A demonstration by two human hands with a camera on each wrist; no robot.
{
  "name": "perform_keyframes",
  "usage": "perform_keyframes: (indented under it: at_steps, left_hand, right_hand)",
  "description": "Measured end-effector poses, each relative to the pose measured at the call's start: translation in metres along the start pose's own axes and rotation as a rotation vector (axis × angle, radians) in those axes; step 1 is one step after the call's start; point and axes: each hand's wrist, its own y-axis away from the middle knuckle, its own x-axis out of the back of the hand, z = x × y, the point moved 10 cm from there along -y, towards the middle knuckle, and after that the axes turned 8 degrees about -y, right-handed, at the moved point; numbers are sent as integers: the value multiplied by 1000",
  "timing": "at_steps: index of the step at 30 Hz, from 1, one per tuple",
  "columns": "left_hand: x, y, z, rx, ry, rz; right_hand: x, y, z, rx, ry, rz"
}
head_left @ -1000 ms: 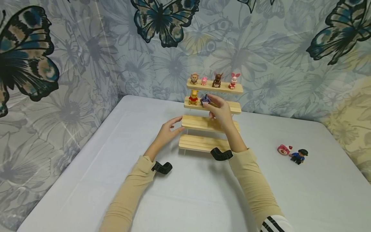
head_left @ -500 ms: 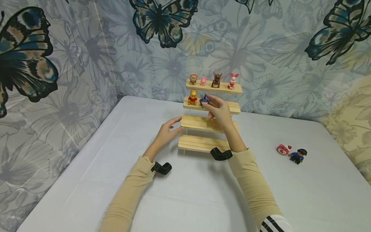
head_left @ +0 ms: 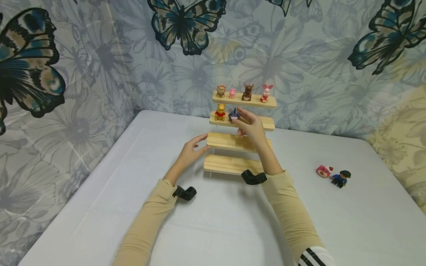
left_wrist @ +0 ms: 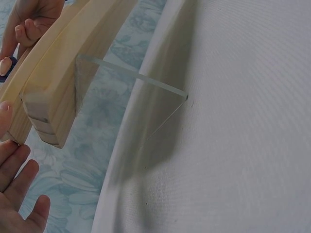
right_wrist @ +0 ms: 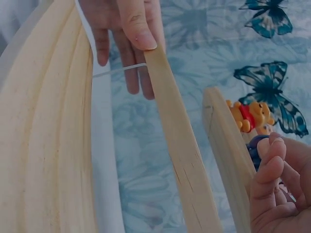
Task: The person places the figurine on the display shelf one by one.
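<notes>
A tiered wooden display shelf (head_left: 229,141) stands on the table. My left hand (head_left: 190,152) pinches the left end of its third board from the top, thumb on the front edge and the other fingers extended behind, as the right wrist view shows. On the second board, my right hand (head_left: 253,129) pinches a small dark blue donkey figurine (head_left: 234,114) between thumb and fingertips. Beside it sits a yellow bear figurine (head_left: 220,113) in a red shirt. In the right wrist view the donkey (right_wrist: 254,149) is partly hidden by the fingers.
Several figurines line the top board, among them a brown one (head_left: 247,93) and a pink one with long ears (head_left: 266,94). To the right on the white table (head_left: 206,229) lie a pink bear-face piece (head_left: 322,171) and a toy figure in a dark cap (head_left: 341,178).
Both hands keep their places on the board and the donkey figurine. The whole head view has shifted slightly.
</notes>
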Motion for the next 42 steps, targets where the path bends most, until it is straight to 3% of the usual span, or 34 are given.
perform_keyframes:
  at_steps: [6, 16, 27, 32, 42]
  left_hand:
    - [-8, -7, -25, -21, -8, 7]
    - [-12, -8, -25, -20, -27, -5]
    - [-10, -8, -24, -28, 8, 4]
    - [-9, -8, -23, -21, -10, 3]
    - [-8, -6, -26, -14, -9, 7]
  right_hand:
    - [4, 5, -2, 30, 4, -3]
    - [26, 15, -1, 33, 17, 22]
    - [44, 24, -5, 52, -90, 71]
    - [53, 30, -7, 61, -86, 89]
    - [73, 45, -10, 98, -134, 75]
